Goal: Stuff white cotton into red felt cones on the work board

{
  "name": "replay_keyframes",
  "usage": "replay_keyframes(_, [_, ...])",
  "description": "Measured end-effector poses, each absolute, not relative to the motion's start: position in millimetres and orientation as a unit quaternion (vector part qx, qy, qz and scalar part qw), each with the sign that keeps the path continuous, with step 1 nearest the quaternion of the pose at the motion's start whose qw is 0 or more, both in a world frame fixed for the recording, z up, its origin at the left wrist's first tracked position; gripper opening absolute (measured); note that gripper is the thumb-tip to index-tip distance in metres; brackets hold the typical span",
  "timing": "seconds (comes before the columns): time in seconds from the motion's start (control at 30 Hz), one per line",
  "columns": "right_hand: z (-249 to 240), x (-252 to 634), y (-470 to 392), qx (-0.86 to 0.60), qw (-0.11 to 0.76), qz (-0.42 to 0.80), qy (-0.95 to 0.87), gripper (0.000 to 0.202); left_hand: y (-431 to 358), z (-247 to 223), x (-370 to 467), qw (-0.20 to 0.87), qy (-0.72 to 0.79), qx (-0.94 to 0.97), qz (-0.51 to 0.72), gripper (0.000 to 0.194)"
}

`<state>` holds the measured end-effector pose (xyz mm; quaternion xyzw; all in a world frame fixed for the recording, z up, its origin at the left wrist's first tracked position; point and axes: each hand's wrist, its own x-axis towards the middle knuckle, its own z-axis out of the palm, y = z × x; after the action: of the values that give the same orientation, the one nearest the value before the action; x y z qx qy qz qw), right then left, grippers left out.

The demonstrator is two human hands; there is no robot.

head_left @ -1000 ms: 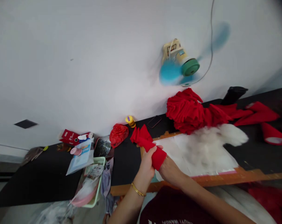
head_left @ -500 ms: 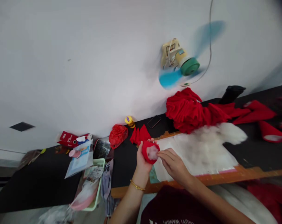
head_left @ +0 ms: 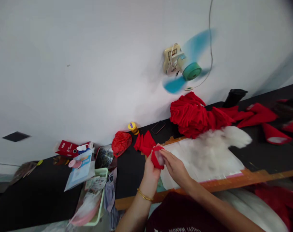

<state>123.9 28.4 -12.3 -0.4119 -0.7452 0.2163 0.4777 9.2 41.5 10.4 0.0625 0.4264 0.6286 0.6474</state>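
My left hand (head_left: pixel 151 168) is wrapped round a small red fabric pouch (head_left: pixel 155 159), its open end tilted toward me and to the right. White stuffing (head_left: pixel 160 158) shows inside the opening. My right hand (head_left: pixel 174 166) is at the pouch's right rim, fingers together along its upper edge; the thumb is partly hidden against the stuffing. To the right of both hands, a loose heap of white fibre filling (head_left: pixel 209 149) lies on a white sheet (head_left: pixel 175 177). Just behind my left hand are folded red fabric pieces (head_left: pixel 145 142).
A large red cloth pile (head_left: pixel 188 114) and red cones (head_left: pixel 276 133) lie along the back and right. On the wall, a blue-bladed fan (head_left: pixel 192 71) spins. Left are a red plastic bag (head_left: pixel 121 143), a phone (head_left: pixel 158 127), a yellow spool (head_left: pixel 133 128) and a green-rimmed basket (head_left: pixel 103 190).
My right hand has moved from pinching at the stuffing to closing over the pouch's rim. The pouch has turned, so less of its opening shows. The view has shifted slightly.
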Motion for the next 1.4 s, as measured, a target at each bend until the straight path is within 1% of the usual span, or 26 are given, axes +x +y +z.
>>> replay_keyframes(0.07, [-1.9,125.4,33.4,-0.422,0.484,0.25,-0.725,0.031,39.9,14.5,8.2,0.653,0.432,0.08,0.617,0.02])
replay_keyframes(0.13, [6.1,124.9,39.3,-0.428,0.467,0.263,-0.728,0.023,37.4,19.7,9.0,0.659,0.435,0.101,0.605,0.023])
replay_keyframes(0.3, [6.5,120.1,45.7,-0.43,0.419,0.248,-0.761,0.028,31.6,26.6,15.3,0.661,0.427,0.142,0.6,0.026])
replay_keyframes(0.37, [3.2,119.4,45.8,-0.436,0.41,0.242,-0.764,0.022,30.2,24.5,16.7,0.661,0.424,0.147,0.601,0.025])
replay_keyframes(0.43, [0.9,119.2,46.6,-0.453,0.419,0.25,-0.746,0.014,29.6,20.7,17.0,0.654,0.422,0.146,0.611,0.025])
replay_keyframes(0.53, [-0.3,118.6,49.1,-0.482,0.447,0.277,-0.701,0.014,29.9,16.5,16.1,0.651,0.416,0.138,0.62,0.027])
replay_keyframes(0.6, [-0.1,118.1,50.4,-0.491,0.459,0.302,-0.676,0.013,29.8,17.0,14.8,0.667,0.405,0.127,0.612,0.028])
replay_keyframes(0.73, [2.9,118.1,50.4,-0.497,0.434,0.343,-0.668,0.01,25.9,23.0,12.4,0.691,0.381,0.102,0.606,0.043])
replay_keyframes(0.8, [4.7,118.6,50.2,-0.493,0.419,0.354,-0.675,0.01,23.2,25.7,12.2,0.675,0.397,0.11,0.612,0.043])
replay_keyframes(0.87, [5.2,118.6,51.2,-0.491,0.427,0.362,-0.668,0.01,21.4,27.6,12.5,0.653,0.424,0.13,0.613,0.041])
replay_keyframes(0.93, [4.3,117.8,53.6,-0.494,0.452,0.392,-0.631,0.013,21.1,28.8,12.4,0.645,0.439,0.15,0.607,0.042])
replay_keyframes(1.0, [3.0,117.0,56.4,-0.494,0.474,0.46,-0.565,0.018,22.0,29.7,11.4,0.653,0.437,0.157,0.598,0.04])
replay_keyframes(1.07, [3.3,117.6,57.5,-0.481,0.475,0.536,-0.505,0.019,23.2,30.4,9.2,0.671,0.425,0.153,0.588,0.036])
replay_keyframes(1.13, [6.3,121.3,55.5,-0.455,0.471,0.578,-0.488,0.017,24.0,30.8,5.6,0.689,0.401,0.141,0.587,0.034])
replay_keyframes(1.17, [8.7,124.4,53.2,-0.443,0.472,0.576,-0.499,0.015,24.3,30.8,3.5,0.693,0.387,0.134,0.593,0.034])
replay_keyframes(1.23, [14.1,132.3,46.3,-0.429,0.487,0.513,-0.562,0.013,24.4,31.0,-0.4,0.698,0.365,0.119,0.604,0.036])
replay_keyframes(1.33, [18.0,140.9,35.1,-0.401,0.489,0.321,-0.705,0.01,24.4,31.6,-3.1,0.706,0.351,0.1,0.607,0.039])
replay_keyframes(1.4, [14.6,139.4,30.3,-0.356,0.464,0.218,-0.781,0.016,24.4,32.3,-1.3,0.714,0.347,0.089,0.602,0.039])
